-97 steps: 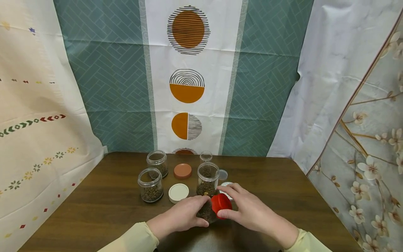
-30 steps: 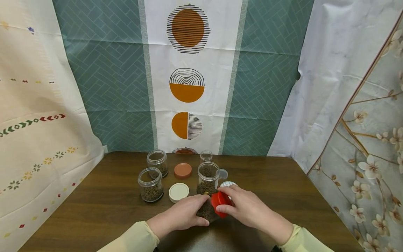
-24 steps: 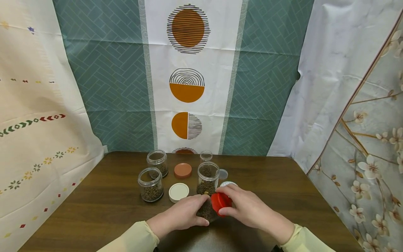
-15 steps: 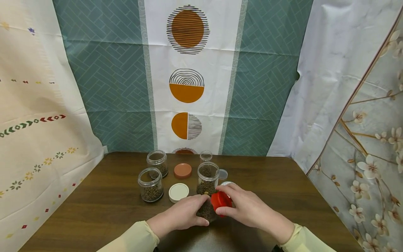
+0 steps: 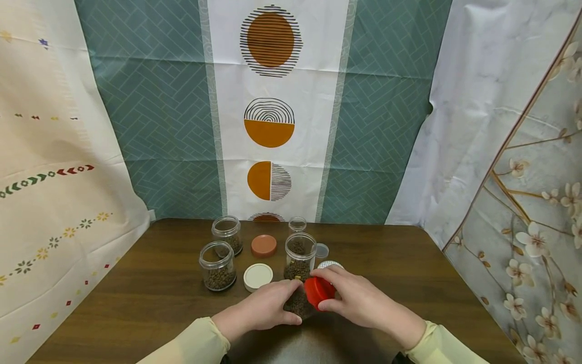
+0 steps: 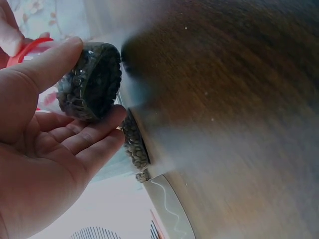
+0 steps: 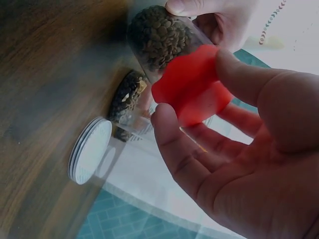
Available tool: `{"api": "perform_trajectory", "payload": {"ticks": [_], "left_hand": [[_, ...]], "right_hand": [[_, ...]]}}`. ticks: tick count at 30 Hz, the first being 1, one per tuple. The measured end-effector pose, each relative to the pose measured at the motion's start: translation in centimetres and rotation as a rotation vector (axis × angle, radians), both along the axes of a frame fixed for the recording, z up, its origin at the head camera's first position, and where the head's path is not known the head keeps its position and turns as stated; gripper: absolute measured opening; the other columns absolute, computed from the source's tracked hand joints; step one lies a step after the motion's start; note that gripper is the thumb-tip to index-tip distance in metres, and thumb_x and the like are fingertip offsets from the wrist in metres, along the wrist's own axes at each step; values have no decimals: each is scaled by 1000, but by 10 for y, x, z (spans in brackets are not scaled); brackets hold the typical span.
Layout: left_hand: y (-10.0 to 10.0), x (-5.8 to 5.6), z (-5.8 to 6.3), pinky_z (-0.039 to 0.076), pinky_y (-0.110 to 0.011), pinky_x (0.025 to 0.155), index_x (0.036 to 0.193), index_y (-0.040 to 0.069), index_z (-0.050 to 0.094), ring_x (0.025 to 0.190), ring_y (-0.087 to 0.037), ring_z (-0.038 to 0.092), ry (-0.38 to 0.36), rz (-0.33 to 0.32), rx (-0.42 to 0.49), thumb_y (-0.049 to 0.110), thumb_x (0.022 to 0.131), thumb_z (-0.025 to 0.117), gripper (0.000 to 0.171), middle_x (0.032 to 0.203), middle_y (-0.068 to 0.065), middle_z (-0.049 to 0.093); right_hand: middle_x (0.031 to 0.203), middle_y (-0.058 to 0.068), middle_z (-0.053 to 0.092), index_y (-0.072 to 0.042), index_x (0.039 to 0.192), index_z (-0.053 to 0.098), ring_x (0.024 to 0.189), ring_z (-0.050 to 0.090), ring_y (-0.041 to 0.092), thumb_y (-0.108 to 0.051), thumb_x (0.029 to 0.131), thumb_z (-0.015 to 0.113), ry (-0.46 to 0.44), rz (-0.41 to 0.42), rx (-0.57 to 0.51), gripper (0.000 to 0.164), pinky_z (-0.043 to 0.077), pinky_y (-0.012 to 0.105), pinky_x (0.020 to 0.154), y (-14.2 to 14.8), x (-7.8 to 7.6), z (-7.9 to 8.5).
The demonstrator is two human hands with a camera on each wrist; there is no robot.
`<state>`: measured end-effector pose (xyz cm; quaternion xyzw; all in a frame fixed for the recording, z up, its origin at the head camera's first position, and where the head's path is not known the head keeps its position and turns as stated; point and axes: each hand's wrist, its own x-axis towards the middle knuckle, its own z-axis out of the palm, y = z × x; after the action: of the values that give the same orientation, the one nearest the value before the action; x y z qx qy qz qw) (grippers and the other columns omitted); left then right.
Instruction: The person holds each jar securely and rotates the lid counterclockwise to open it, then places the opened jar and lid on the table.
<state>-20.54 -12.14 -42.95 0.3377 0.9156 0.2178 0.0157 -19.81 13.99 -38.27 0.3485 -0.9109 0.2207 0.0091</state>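
My left hand (image 5: 263, 309) grips a clear jar (image 6: 89, 82) partly filled with brown pellets, thumb on one side and fingers on the other. The jar is tilted, its mouth toward my right hand (image 5: 359, 298). Over that mouth sits a red scalloped lid (image 7: 192, 87), which my right hand holds at its edge between thumb and fingers. In the head view my left hand covers much of the jar. Just behind stands a taller open jar (image 5: 300, 253) of pellets.
Two open jars of pellets, the nearer jar (image 5: 217, 268) and the farther jar (image 5: 227, 235), stand at left. Near them lie a cream lid (image 5: 257, 277) and a terracotta lid (image 5: 263, 245). A small clear jar (image 5: 297, 224), a translucent lid (image 5: 322, 250) and a white patterned lid (image 7: 92, 149) are farther right.
The red lid has turned back and forth on the jar as my right fingers and thumb shifted round its edge. My left hand and the jar have stayed nearly still.
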Motion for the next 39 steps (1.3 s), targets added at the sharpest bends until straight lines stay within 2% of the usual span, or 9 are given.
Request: {"api": "perform_trajectory", "payload": {"ticks": [8, 11, 14, 19, 22, 25, 30, 35, 39], "left_hand": [[0, 0, 0, 57, -35, 91, 135, 13, 65, 103, -8, 66, 9, -5, -3, 34, 90, 95, 58, 114, 6, 71], [0, -1, -1, 56, -34, 90, 134, 14, 65, 102, -8, 65, 2, -4, -2, 34, 90, 95, 57, 114, 8, 71], [0, -2, -1, 56, -34, 89, 133, 14, 65, 101, -7, 65, -4, 2, -9, 34, 90, 95, 57, 113, 8, 70], [1, -3, 0, 57, -35, 89, 132, 14, 65, 100, -8, 65, -7, 10, -14, 34, 90, 96, 57, 111, 8, 70], [1, -3, -1, 56, -34, 88, 131, 14, 65, 97, -7, 64, -8, 6, -10, 34, 89, 96, 55, 109, 9, 69], [2, -3, -1, 56, -34, 88, 131, 14, 65, 97, -7, 64, -8, 5, -10, 33, 89, 96, 55, 109, 9, 69], [2, -2, 0, 56, -34, 87, 131, 13, 65, 97, -8, 65, -7, 10, -6, 32, 88, 96, 56, 109, 9, 70], [2, -2, -1, 56, -33, 86, 130, 14, 65, 96, -8, 65, 4, 8, 5, 32, 87, 97, 56, 107, 9, 70], [1, -2, -1, 57, -34, 87, 130, 14, 64, 97, -9, 67, -5, 15, 6, 31, 86, 98, 59, 109, 5, 73]], "right_hand": [[134, -9, 62, -24, 144, 64, 109, 65, 12, -8, 91, 92, 32, 83, -32, 62, 61, 38, 91, 0, 0, 0], [135, -8, 61, -25, 143, 63, 110, 66, 13, -6, 90, 92, 35, 101, -43, 63, 61, 38, 91, 0, 0, 0], [139, -7, 59, -26, 150, 62, 106, 66, 12, -20, 92, 93, 8, 76, -41, 66, 61, 37, 89, -1, 0, 0], [136, -1, 61, -26, 160, 57, 93, 68, 15, -54, 97, 83, -19, -47, 8, 74, 61, 43, 84, -4, -1, -2], [130, 2, 64, -23, 156, 60, 90, 69, 19, -58, 98, 80, -20, -84, 21, 71, 61, 47, 83, -6, -1, -4], [129, 2, 64, -22, 152, 63, 91, 68, 19, -51, 98, 83, -11, -66, 14, 64, 61, 45, 82, -5, -1, -4], [131, -3, 61, -25, 146, 64, 94, 65, 14, -31, 96, 89, 19, 19, -27, 56, 59, 36, 79, 0, -2, -3], [135, -6, 60, -24, 144, 65, 105, 65, 13, -19, 94, 91, 19, 84, -66, 56, 60, 35, 86, 2, -3, -2], [139, -7, 58, -25, 144, 65, 110, 66, 13, -15, 93, 92, 19, 87, -87, 58, 60, 36, 91, 3, -3, -2]]}}
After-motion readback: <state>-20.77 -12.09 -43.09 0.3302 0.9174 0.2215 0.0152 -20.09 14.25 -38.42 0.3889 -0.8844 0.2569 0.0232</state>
